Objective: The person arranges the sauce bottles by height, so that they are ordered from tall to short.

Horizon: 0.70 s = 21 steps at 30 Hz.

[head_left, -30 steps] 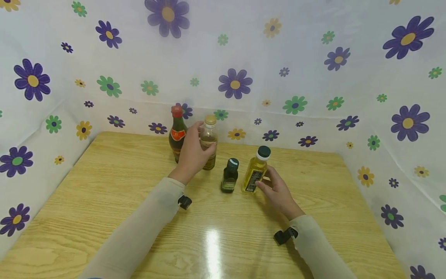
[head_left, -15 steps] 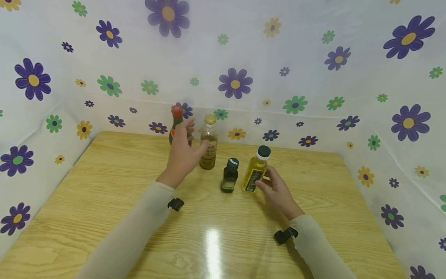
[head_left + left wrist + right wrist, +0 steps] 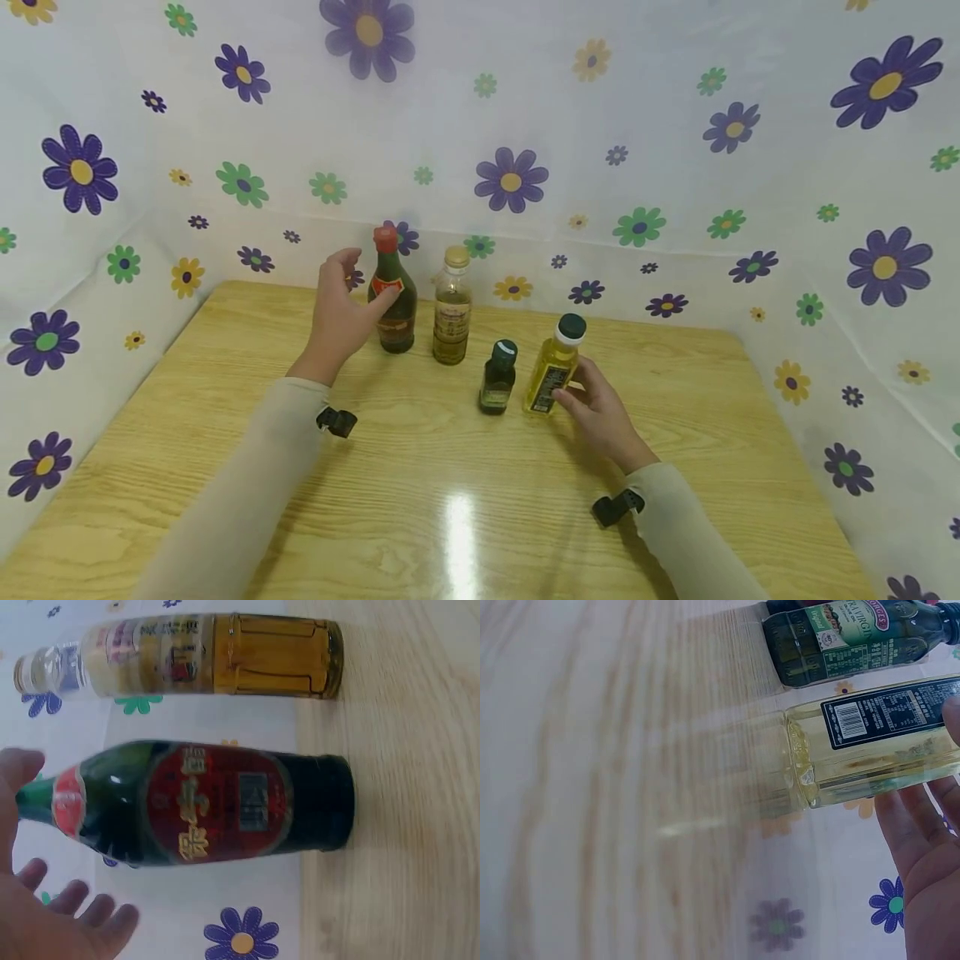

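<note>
Yellow bottle (image 3: 551, 367) and red-capped bottle (image 3: 396, 323) are the pair being handled, out of four on the desk (image 3: 420, 500). The first is right of the desk's middle, in from the back edge, gripped by the right hand (image 3: 602, 410): thumb on the labelled face, fingers against the far side, presumably to steady it, since its base appears to rest on the wood. Its top leans toward the desk's right edge (the lens may account for some of that). The right sleeve (image 3: 686, 521) slants inward from the front, and the hand sits low on the glass, leaving the dark cap free.

The red-capped bottle stands upright near the back edge, closest to the back left corner. Beside it the left hand (image 3: 339, 312) is unclosed, thumb stretched across the front, fingers spread and loosely bent on the left side; that gap looks suited to a bottle's width. Whether the thumb touches the glass I cannot tell.

Between them, untouched, stand the gold-capped bottle (image 3: 452, 315) and, farther forward, the small bottle (image 3: 497, 382). Two back and two forward, perhaps so that each can be reached without knocking another.
</note>
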{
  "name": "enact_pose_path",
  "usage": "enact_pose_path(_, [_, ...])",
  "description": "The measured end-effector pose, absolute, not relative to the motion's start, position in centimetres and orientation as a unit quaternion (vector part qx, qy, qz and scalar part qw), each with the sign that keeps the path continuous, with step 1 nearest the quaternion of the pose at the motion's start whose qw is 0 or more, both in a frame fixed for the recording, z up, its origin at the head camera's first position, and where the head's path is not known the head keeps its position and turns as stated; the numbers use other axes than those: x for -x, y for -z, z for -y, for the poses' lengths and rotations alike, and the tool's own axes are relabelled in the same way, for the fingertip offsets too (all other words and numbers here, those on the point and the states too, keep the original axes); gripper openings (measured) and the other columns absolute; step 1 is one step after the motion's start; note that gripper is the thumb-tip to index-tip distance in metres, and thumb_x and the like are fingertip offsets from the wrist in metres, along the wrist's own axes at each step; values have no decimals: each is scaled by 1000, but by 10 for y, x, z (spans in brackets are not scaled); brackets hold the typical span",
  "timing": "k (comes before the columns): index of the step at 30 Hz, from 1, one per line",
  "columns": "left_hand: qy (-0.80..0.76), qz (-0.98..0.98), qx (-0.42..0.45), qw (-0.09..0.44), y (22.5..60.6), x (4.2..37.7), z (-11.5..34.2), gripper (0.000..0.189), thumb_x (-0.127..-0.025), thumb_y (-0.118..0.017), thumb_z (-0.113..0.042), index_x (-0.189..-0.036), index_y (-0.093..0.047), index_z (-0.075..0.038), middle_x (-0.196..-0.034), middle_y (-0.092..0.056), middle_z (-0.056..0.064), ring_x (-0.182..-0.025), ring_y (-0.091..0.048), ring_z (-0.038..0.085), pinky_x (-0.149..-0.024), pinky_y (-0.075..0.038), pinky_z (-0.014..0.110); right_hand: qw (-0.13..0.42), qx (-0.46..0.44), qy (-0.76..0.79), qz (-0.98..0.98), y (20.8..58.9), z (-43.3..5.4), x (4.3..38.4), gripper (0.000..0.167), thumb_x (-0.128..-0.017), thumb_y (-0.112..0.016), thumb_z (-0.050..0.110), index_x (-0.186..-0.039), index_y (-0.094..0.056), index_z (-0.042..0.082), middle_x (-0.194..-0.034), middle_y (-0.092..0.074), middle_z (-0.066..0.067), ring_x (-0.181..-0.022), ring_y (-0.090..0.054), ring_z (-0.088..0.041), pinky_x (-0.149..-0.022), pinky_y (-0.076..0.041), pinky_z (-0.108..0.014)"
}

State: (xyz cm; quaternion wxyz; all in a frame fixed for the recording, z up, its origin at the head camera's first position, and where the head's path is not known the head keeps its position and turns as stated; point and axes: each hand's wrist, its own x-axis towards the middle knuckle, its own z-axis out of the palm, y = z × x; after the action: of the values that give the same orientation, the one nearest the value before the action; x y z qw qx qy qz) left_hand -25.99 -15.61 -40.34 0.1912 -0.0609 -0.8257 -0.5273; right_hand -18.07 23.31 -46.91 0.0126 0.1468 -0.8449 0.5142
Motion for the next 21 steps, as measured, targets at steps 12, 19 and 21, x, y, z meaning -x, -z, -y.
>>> enact_pose_path(12, [535, 838, 69, 79, 419, 272, 162, 88, -93, -79, -39, -161, -31, -14, -161, -37, 12, -149, -35, 36, -121, -30, 61, 5, -147, -518, 843, 470, -234, 181, 56, -104, -62, 12, -155, -39, 15, -153, -49, -16, -136, -53, -38, -109, -48, -53])
enact_pose_path(19, [539, 837, 67, 62, 422, 274, 160, 84, -95, -78, -33, -160, -30, -12, -156, -43, 15, -146, -39, 37, -118, -35, 61, 8, -147, -519, 842, 470, -234, 182, 56, -104, -62, 10, -155, -39, 15, -153, -49, -15, -138, -52, -38, -109, -48, -51])
enact_pose_path(21, [538, 839, 64, 58, 422, 274, 160, 84, -95, -78, -33, -160, -30, -13, -156, -43, 15, -146, -39, 37, -117, -35, 62, 8, -146, -519, 842, 470, -234, 181, 56, -104, -62, 10, -155, -39, 15, -153, -49, -16, -137, -52, -38, -109, -48, -51])
